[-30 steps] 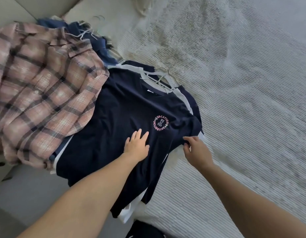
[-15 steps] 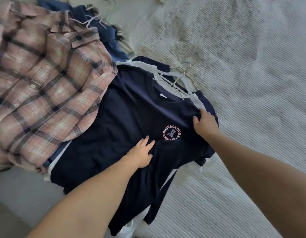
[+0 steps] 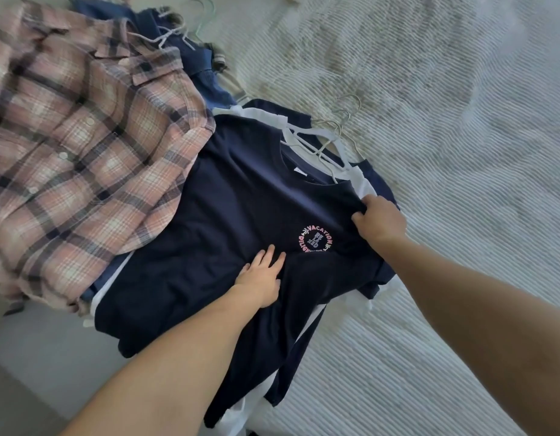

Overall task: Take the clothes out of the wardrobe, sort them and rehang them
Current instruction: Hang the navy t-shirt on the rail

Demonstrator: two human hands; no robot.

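- Navy T-shirt (image 3: pixel 241 209) with round pink chest print lies flat, front up, at frame centre, on top of a stack of shirts on the ribbed bedspread (image 3: pixel 461 152).
- My left hand (image 3: pixel 261 278) rests on its front at 6 o'clock of the print, fingers straight, palm down.
- My right hand (image 3: pixel 379 220) pinches the shoulder fabric at 3 o'clock of the print, fingers curled.
- White hangers (image 3: pixel 322 146) at 1 o'clock of the collar, hooks out on the bedspread.
- White shirt (image 3: pixel 256 114) edges show beneath.
- Pink plaid shirt (image 3: pixel 83 146) at 9 o'clock, overlapping blue garments (image 3: pixel 203 73).
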